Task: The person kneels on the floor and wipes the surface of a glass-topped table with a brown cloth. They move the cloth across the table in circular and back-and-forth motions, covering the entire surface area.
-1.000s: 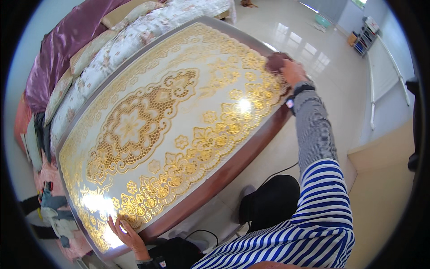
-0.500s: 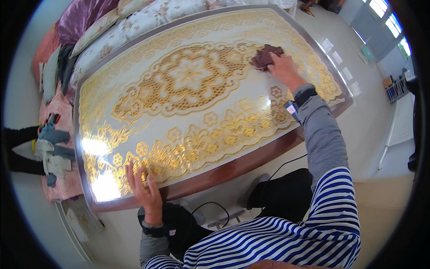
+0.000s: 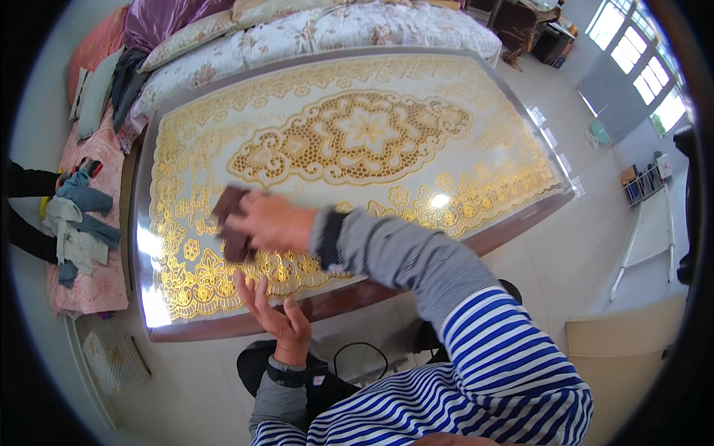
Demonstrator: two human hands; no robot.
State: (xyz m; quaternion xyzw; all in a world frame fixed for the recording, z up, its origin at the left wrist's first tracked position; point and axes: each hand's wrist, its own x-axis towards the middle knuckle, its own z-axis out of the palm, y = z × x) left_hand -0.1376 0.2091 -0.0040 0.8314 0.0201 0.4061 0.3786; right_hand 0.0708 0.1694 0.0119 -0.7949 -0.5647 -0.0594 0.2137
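A dark maroon cloth [image 3: 233, 230] is gripped in my right hand [image 3: 271, 221], over the near left part of a large table. My right forearm reaches across the front of the table from the right. Just below the cloth, near the table's front edge, my left hand [image 3: 279, 316] is raised with its fingers spread and nothing in it. A white tablecloth with gold lace patterns [image 3: 312, 192] covers the table and shines as if glossy. Around it shows the table's reddish-brown edge [image 3: 357, 303].
Behind the table lies a bed [image 3: 335, 37] with floral bedding and pillows. At the left, a person's dark-sleeved arms [image 3: 33, 230] reach toward folded clothes [image 3: 82, 219] on a pink cover. A wire rack [image 3: 645, 184] stands by the right wall, and a patterned stool [image 3: 111, 360] at lower left.
My right hand has swept the cloth from the table's far right to its near left. My left hand has lifted and shifted slightly right. The view has tilted, showing more of the room.
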